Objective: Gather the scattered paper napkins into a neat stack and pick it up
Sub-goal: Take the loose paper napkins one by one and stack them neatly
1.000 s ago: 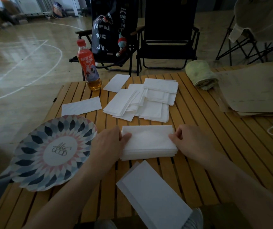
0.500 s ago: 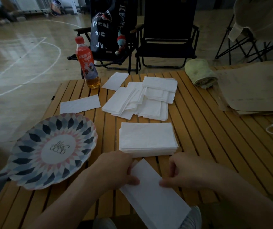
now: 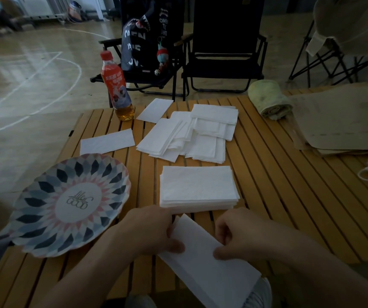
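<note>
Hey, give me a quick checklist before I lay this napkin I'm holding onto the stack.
1. Grip: left hand and right hand both pinch the held napkin: ok.
2. Top of the neat stack free: ok.
3. Stack edges roughly squared: ok.
4. Held napkin lined up with the stack: not ok, it slants.
5. One sheet or several in the hands: cannot tell.
6. Everything gathered: not ok; loose pile and single napkins lie apart.

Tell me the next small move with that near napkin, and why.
Probably lift the near napkin and lay it squarely on the neat stack just beyond it. The left hand and right hand both pinch its far end, and it overhangs the near edge of the table.
</note>
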Demonstrator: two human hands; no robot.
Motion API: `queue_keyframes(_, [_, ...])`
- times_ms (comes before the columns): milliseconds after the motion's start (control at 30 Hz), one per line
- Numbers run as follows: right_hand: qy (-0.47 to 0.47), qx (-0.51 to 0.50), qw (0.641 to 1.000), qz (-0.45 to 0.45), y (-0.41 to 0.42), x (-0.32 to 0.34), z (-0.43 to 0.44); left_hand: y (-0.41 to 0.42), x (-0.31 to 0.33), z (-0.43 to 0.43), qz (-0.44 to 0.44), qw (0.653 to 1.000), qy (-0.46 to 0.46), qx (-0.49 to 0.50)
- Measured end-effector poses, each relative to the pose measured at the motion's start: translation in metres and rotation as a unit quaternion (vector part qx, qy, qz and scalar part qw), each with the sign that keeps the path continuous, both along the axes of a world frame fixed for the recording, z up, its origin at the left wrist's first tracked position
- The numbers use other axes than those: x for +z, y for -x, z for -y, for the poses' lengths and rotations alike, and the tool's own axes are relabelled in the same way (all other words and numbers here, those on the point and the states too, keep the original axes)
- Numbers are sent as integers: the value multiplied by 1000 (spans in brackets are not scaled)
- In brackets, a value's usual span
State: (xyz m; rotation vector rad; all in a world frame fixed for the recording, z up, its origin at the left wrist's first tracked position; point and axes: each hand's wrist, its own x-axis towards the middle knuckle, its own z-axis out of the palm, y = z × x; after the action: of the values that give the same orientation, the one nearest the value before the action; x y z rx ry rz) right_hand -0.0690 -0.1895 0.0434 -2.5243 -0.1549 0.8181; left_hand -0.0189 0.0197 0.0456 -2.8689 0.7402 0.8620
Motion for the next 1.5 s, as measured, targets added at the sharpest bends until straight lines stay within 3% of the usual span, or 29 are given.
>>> queue_keyframes(200, [-74,-33,992,101,-6,25,18,1,-1,-3,-31,999,-5,39])
queue_keyframes(400, [-78,-11,992,102,-11,20,23,-2,9,-3,-27,1000,5,10])
queue_keyframes(533, [-89,-10,990,111,-12,19,24,-6,17,-11,-46,997,63,24])
queue_keyframes(700, [-128,5,985,115,-13,26,28,-15,32,-21,14,986,148,69])
queue_keyframes(867, [-214,-22,967,138,-17,34,33,-19,42,-18,16,967,246,57])
queue_keyframes(1033, [-264,-92,944,174,-25,34,38,-23,34,-13,-41,916,377,132])
queue_keyframes(1167, [-289,-175,938,73,-31,28,47,-31,25,-13,-70,865,449,212])
queue_keyframes(1300, [-363,-254,896,33,-41,27,53,-40,16,-16,-63,827,482,283])
queue_keyframes(1500, [-371,-294,869,141,-50,20,49,-45,13,-15,-8,796,531,290])
